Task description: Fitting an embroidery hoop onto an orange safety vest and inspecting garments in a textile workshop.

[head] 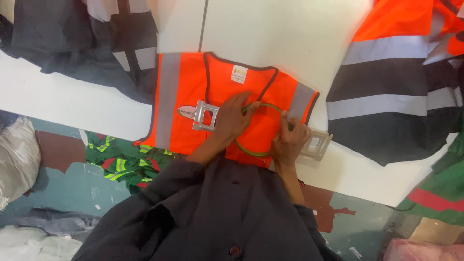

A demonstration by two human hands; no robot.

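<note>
Two hands: both yours, on orange vest (193, 96), desk's near edge.
L hand (233, 117): flat, fingers spread, pressing vest beside grey frame (206, 116).
R hand (290, 140): pinched shut on green hoop (256, 153).
Far-edge corners: more vests (391, 92).

Orange vest (193, 87): woven cloth, matt, smooth, edged in dark fabric binding, with a small white sewn-in label. Reflective strip (167, 96) down the front: grey, faintly sheened tape. Green hoop (251, 152): thin, smooth, slightly glossy, plastic by the look. Grey frame (205, 116) and a second one (316, 145): flat, matt, plastic or metal, impossible to tell. White table (72, 101): hard, smooth, low sheen. Dark sleeves: soft matt cloth with shiny buttons.
</note>
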